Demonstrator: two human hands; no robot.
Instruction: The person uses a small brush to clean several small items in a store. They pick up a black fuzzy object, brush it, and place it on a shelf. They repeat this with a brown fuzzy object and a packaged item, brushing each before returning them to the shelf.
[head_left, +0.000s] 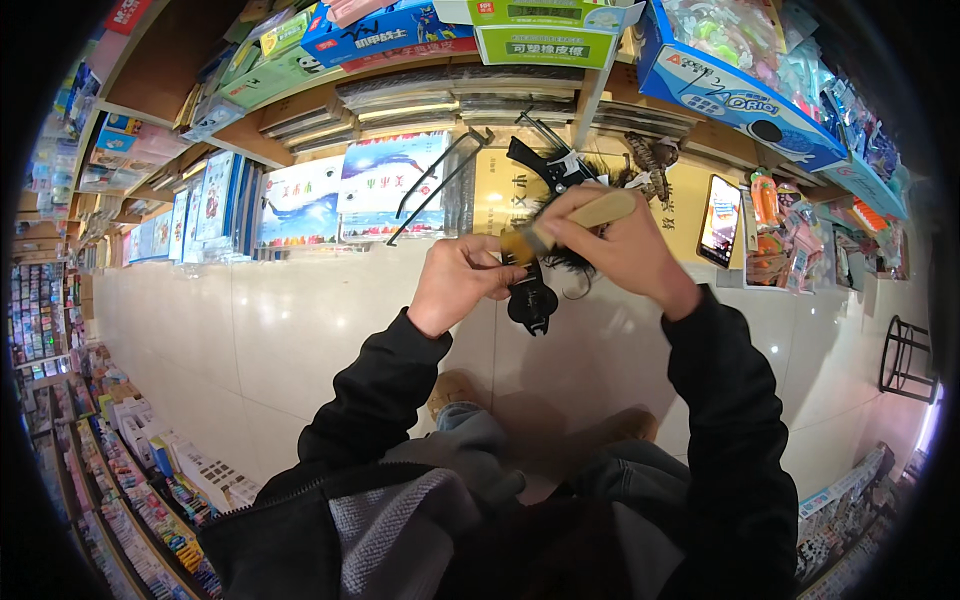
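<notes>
My left hand (472, 276) pinches a black plastic part (532, 296) with a rounded, notched lower end. In my right hand (615, 236) is a flat brush (585, 217) with a pale wooden handle and a metal ferrule; its yellowish bristles lie against the black part. Behind my right hand, black feathery or hairy material (570, 259) shows, partly hidden. A black handle-like piece (534, 156) with a white tag rests on yellow-covered books (499, 196). Left of it lies a black metal wire bracket (442, 184). Dark brown, textured items (649, 161) with tags lie to the right.
Drawing books (394, 184) in plastic wrap lie at the left of the shelf ledge. A phone (720, 221) with a lit screen stands by small packaged goods (784, 240) at the right. Boxes (544, 46) line the shelf above. A black metal stool (907, 356) is at the far right.
</notes>
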